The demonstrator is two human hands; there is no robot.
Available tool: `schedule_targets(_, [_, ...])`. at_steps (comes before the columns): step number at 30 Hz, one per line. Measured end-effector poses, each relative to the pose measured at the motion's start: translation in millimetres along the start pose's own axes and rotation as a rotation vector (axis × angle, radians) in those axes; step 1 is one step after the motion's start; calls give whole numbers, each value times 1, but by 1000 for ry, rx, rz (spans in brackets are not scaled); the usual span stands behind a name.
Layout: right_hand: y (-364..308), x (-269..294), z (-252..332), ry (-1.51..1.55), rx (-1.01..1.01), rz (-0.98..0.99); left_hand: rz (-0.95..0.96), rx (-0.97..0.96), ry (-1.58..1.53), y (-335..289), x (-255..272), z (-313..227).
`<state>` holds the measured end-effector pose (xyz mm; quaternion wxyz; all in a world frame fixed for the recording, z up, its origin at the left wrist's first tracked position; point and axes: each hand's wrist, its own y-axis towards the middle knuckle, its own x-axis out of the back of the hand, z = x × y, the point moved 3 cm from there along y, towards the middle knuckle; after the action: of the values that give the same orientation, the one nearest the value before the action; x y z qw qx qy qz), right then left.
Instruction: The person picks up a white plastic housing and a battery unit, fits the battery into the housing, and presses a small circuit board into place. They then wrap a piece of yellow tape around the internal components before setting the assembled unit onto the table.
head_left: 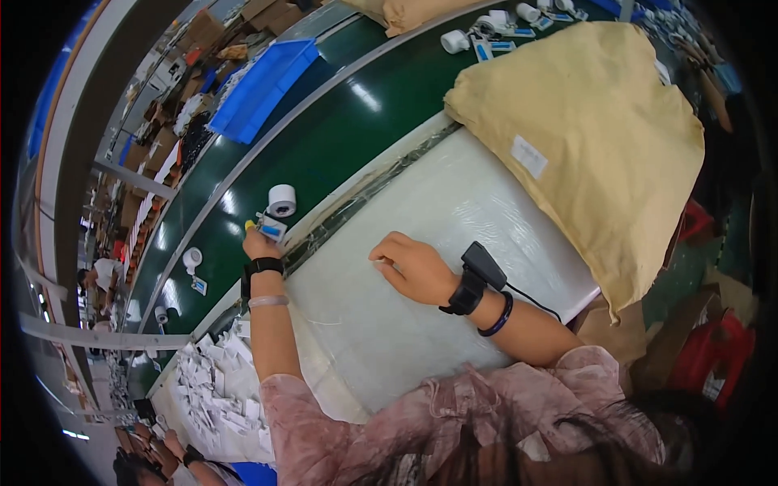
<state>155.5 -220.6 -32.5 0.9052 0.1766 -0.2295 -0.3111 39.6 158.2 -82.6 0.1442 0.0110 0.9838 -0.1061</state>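
Observation:
My left hand (259, 242) is at the near edge of the green conveyor belt (348, 121), its fingers closed on a small white-and-blue packet (273, 229). Something yellow shows at its fingertips. A white cylinder-shaped device (282, 199) with a dark end lies on the belt just beyond that packet. Over the plastic-covered worktop (365, 340), my right hand (412, 267) is held with thumb and fingers curled together. A tiny pale bit shows at its fingertips, too small to name. Both wrists wear black straps, the right one with a black cabled box.
A large yellow-tan sack (600, 138) covers the worktop's right end. White cartons (219, 377) are heaped at the lower left. More white devices (191, 259) ride the belt. Beyond it sits a blue tray (263, 89). Another person's hand (174, 444) shows at the lower left.

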Motion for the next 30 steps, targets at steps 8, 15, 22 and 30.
schedule_targets(8, [0,8,-17,-14,-15,-48,-71,-564,581,-71,-26,22])
schedule_targets(15, [-1,-4,-18,-69,-11,27,52,-612,643,-76,11,48])
schedule_targets(22, [-4,-7,-10,-98,-22,53,405,-674,834,-189,10,40])
schedule_targets(30, [15,-39,-55,302,-132,-187,678,-764,780,-242,39,62])
